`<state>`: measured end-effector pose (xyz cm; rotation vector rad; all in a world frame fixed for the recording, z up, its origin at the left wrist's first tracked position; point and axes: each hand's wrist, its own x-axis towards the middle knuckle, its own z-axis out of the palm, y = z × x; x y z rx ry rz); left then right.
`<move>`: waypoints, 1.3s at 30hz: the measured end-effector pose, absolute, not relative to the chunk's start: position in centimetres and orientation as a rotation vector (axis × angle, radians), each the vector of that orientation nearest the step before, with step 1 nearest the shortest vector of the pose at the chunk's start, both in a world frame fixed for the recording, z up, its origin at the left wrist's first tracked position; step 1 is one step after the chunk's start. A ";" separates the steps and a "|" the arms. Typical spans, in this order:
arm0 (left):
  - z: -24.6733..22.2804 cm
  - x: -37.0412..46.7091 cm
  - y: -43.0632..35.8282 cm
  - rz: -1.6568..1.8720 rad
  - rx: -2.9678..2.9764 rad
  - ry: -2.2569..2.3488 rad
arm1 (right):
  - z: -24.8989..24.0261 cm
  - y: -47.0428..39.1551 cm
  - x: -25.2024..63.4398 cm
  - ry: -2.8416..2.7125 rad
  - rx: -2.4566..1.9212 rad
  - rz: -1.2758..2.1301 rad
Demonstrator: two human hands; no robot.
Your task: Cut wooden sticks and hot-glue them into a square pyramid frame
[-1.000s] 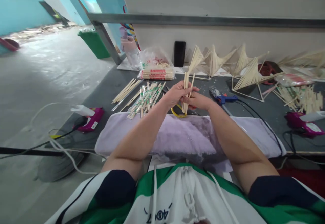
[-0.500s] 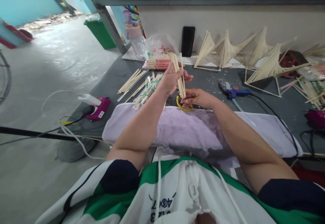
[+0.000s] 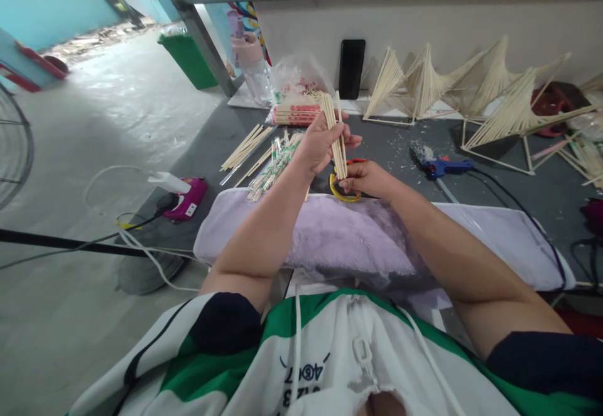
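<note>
My left hand (image 3: 325, 142) is closed around a bundle of pale wooden chopsticks (image 3: 335, 146), held nearly upright above the table. One chopstick stands slightly apart from the others on the right side. At the lower ends of the bundle, my right hand (image 3: 368, 179) has its fingertips closed on the sticks. Beneath that hand lies a yellow curved thing (image 3: 346, 197) with an orange-red part, mostly covered, so its kind is unclear. Left of my hands, chopsticks in green-printed wrappers (image 3: 276, 168) lie in a pile beside loose bare chopsticks (image 3: 245, 147).
A lilac cloth (image 3: 330, 234) covers the table's front edge. Right of my hands rests a blue glue gun (image 3: 447, 166) with its cord. Fan-shaped stick structures (image 3: 506, 111), a black phone (image 3: 352, 69) and a bottle (image 3: 249, 67) stand along the back. A magenta power socket (image 3: 188, 201) sits left.
My right hand has shifted slightly left and its fingers have come closer to the lower ends of the chopsticks. The left hand keeps its hold. The whole view has shifted a little.
</note>
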<state>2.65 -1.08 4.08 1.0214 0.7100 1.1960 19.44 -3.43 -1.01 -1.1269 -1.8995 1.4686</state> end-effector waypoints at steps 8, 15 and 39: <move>4.1 2.4 -1.3 1.144 1.036 0.665 | -1.2 -3.5 19.3 -1.903 -1.121 1.461; 4.3 2.4 -1.6 1.061 1.024 0.648 | -1.3 -3.6 19.5 -1.861 -1.054 1.512; 4.4 2.5 -2.1 1.058 1.062 0.682 | -1.8 -3.3 19.5 -1.862 -0.981 1.489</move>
